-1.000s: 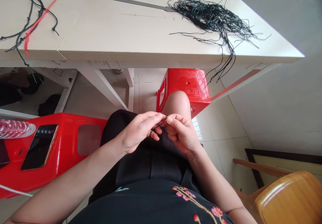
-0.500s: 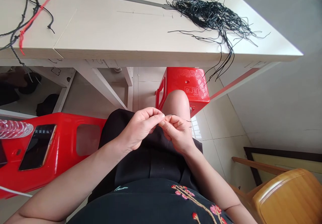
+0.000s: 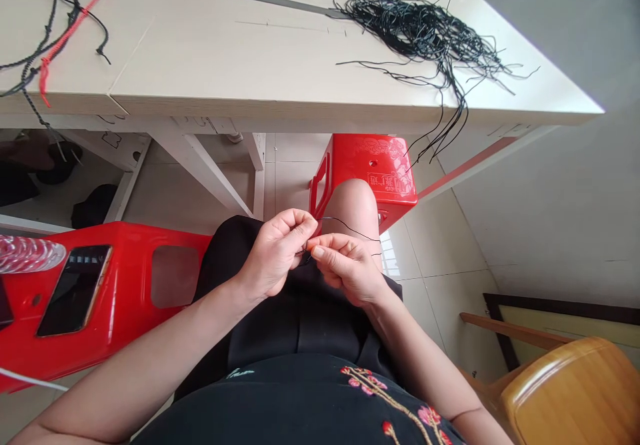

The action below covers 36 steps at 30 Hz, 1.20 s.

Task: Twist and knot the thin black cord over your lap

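Observation:
Both my hands meet over my lap, above a black skirt. My left hand (image 3: 277,251) is curled, its fingertips pinching a thin black cord (image 3: 350,229). My right hand (image 3: 346,268) pinches the same cord just beside it, fingers pressed together. A loose end of the cord arcs to the right over my bare knee (image 3: 351,201). Where the two pinches meet, the cord is mostly hidden by my fingers.
A pale table (image 3: 210,58) carries a tangle of black cords (image 3: 420,31), a metal ruler (image 3: 280,3) and red and black braided cords (image 3: 55,25). Red plastic stools (image 3: 373,168) (image 3: 125,285) stand below; a phone (image 3: 73,290) lies on the left one. A wooden chair (image 3: 565,391) is at lower right.
My fingers have shifted along the cord and closed tighter together. A loose end now shows arcing over my knee. The view has barely moved.

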{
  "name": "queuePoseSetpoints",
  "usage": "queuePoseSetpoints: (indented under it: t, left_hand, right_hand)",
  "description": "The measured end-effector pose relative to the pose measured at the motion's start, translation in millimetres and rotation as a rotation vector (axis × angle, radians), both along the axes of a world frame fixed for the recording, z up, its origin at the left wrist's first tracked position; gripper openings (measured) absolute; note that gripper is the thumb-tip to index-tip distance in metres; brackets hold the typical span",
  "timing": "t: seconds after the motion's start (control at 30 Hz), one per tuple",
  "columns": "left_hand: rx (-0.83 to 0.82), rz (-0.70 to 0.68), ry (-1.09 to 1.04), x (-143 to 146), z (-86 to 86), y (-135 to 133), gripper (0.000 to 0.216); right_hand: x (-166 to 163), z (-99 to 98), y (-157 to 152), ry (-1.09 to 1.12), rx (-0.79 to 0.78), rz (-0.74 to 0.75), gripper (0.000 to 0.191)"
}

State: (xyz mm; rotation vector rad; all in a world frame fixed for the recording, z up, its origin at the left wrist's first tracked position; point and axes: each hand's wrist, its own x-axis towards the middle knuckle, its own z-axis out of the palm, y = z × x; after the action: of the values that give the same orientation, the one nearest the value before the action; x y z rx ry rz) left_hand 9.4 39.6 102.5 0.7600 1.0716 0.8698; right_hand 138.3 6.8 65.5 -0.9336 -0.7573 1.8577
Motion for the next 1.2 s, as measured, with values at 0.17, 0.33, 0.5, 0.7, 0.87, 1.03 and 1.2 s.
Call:
queuePoseSetpoints:
  t: [0.17,0.33,0.5,0.7,0.87,1.03,1.2]
  left_hand:
    - [-0.017,-0.003,-0.004,1.2,-0.5,0.7,0.021]
    - [-0.061,-0.088,-0.032,0.8,4.8,3.9,0.019]
    - [-0.129,-0.128,-0.068,-13.0,6.0,3.0,0.015]
    - [-0.065,-0.277,0.059,-21.7,4.2,-3.7,0.023]
    - [0.056,-0.179,0.108,-19.9,-4.2,-1.4,0.026]
    - [-0.026,-0.210,0.009,-25.7,-23.3,5.4,0.024]
    - [-0.132,-0.152,-0.042,-19.8,-39.4,6.1,0.026]
  right_hand:
    - [0.5,-0.3,2.1,0.083,-0.065,0.014,0.025]
    - [-5.3,1.9,3.8,0.096,-0.062,-0.067,0.023]
    - [-0.7,3.5,3.4,0.174,-0.088,-0.140,0.023]
    - [-0.7,2.2,4.1,0.102,-0.042,-0.200,0.023]
    - [-8.9,0.5,2.8,0.000,0.084,-0.225,0.022]
    - [-12.1,-5.9,2.5,0.047,0.084,-0.208,0.020]
    - [-15.6,-16.2,3.7,-0.206,0.170,-0.300,0.021]
